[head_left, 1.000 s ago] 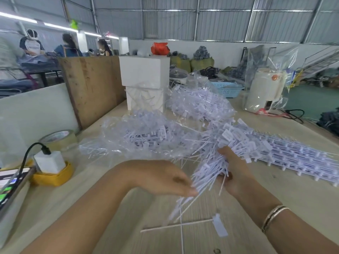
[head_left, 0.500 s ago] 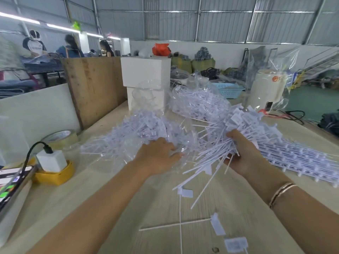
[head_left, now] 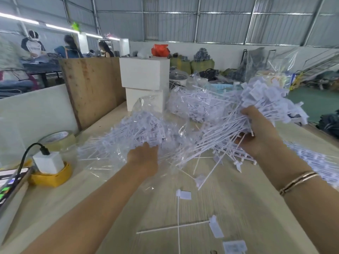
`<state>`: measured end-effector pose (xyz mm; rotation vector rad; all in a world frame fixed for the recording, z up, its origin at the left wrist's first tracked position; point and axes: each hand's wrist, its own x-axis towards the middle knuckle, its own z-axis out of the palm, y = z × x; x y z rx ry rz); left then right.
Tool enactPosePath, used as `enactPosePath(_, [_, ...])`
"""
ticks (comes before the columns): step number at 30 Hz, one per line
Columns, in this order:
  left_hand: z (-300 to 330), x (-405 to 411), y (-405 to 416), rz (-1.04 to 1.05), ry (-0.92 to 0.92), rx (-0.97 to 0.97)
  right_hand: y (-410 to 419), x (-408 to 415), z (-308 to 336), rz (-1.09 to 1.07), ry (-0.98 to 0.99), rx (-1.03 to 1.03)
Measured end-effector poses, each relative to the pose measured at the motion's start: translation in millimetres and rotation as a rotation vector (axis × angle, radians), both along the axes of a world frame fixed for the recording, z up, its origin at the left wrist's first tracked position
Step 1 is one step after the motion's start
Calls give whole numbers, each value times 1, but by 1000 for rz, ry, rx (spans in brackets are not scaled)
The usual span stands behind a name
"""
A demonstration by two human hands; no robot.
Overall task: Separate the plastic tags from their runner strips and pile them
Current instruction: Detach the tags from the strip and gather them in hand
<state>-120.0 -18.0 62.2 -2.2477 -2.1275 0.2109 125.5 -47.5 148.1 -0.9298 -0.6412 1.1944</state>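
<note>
— While my right hand (head_left: 260, 132) clutches the loose bundle of white plastic stemmed tags (head_left: 244, 116) above the clear-bagged tag pile (head_left: 143, 129), stems could slip out.

— Agreed; my left hand (head_left: 145, 158) reaches into that pile, fingers hidden, and strays could scatter across the pale wooden table (head_left: 238, 208) nearside of it.

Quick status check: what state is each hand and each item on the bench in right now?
Right hand: grips a bundle of tags, lifted off the table.
Left hand: at the near edge of the tag pile; its grip is hidden.
Clear bag: open, spread under the pile.
Loose tags: lying scattered on the table.
Charger: cable plugged in, sitting on a yellow tape roll.
</note>
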Motion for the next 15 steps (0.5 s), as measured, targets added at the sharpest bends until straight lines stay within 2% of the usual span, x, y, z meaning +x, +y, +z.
enactPosePath(5, [-8,4,-6,-2,-16,53,-15,-8,29,81,-9,101])
enactPosePath(8, [2,0,-6,12,-91,15,-26,-20,44,108,-15,162])
enactPosePath(10, [12,-4,-3,30,-211,-13,-36,-34,48,164,-30,187])
enactPosePath(12, [22,-9,3,107,-543,-16,-42,-51,38,222,-61,170])
enactPosePath(15, [41,-21,11,294,-1295,-1,-43,-79,-1,250,-153,30])
